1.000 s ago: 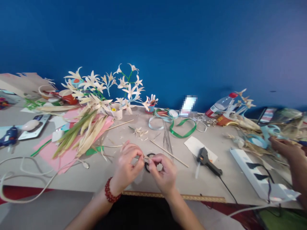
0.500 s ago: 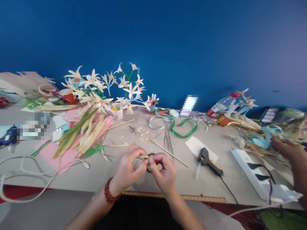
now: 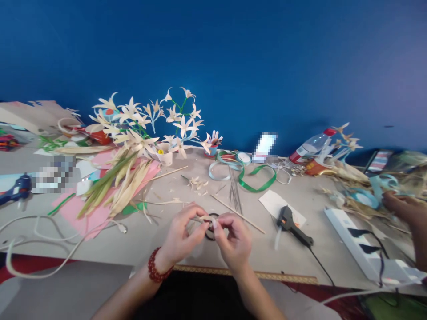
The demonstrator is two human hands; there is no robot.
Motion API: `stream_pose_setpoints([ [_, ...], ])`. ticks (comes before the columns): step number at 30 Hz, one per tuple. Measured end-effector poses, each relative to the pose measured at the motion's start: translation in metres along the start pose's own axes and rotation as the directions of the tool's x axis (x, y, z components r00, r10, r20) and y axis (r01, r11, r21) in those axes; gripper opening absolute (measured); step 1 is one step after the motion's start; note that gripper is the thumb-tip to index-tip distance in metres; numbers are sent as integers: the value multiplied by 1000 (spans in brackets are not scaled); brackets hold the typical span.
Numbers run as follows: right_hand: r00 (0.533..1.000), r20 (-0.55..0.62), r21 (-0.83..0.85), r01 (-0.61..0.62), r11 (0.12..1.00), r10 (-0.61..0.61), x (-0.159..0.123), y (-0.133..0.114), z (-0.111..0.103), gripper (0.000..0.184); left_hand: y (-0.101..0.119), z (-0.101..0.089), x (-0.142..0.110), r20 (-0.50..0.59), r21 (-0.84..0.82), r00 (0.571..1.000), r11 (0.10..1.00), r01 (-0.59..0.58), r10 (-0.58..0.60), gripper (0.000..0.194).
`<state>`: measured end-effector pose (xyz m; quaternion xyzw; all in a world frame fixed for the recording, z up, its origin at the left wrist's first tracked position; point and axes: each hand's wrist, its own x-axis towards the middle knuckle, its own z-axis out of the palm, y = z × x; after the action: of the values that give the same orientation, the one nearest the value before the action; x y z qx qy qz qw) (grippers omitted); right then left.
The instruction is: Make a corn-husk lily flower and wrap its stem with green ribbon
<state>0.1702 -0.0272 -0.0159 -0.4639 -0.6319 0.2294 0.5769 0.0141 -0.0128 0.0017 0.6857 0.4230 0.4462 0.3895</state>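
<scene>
Both hands meet near the front of the table, fingers pinched. My left hand (image 3: 185,233), with red beads at its wrist, grips one end of a small pale husk piece (image 3: 207,218). My right hand (image 3: 233,240) pinches the other end between thumb and fingertips. The piece's exact shape is partly hidden by the fingers. Below it on the table lies a dark ring (image 3: 210,238), partly covered by the hands. Just beyond are a thin wooden stick (image 3: 238,214) and several thin wires (image 3: 235,191).
Husk flowers (image 3: 183,126) stand at the back left, behind dried husks (image 3: 130,189) on pink paper. A black glue gun (image 3: 293,227) and a white power strip (image 3: 350,244) lie to the right. Another person's hand (image 3: 400,209) reaches toward blue ribbon (image 3: 362,198) at far right.
My right fingertips have slid a little to the right along the husk piece, away from my left hand. The view has shifted slightly.
</scene>
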Motion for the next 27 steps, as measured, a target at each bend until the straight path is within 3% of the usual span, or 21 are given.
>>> stream_pose_setpoints([
  [5,999,7,-37,47,998,-47,-1,-4,6,10,8,12,3,-39,-16,999,1000,-17,16,16],
  [12,995,-77,-11,60,998,-61,-5,2,-3,9,-14,5,0,-195,-48,979,998,44,-52,16],
  [16,999,-32,-21,35,999,-36,-2,1,-2,9,-6,4,-2,-36,-110,999,994,23,-27,10],
  [18,998,-18,-34,54,998,-55,-1,-2,1,9,2,7,-1,-28,-85,1000,996,0,-2,7],
  [23,995,-6,-78,103,992,-103,-1,-6,2,10,1,11,1,-88,-37,996,999,-29,25,16],
  [27,990,-63,-80,118,990,-123,0,-5,-5,10,-11,3,-1,-216,-21,976,1000,11,-15,16],
])
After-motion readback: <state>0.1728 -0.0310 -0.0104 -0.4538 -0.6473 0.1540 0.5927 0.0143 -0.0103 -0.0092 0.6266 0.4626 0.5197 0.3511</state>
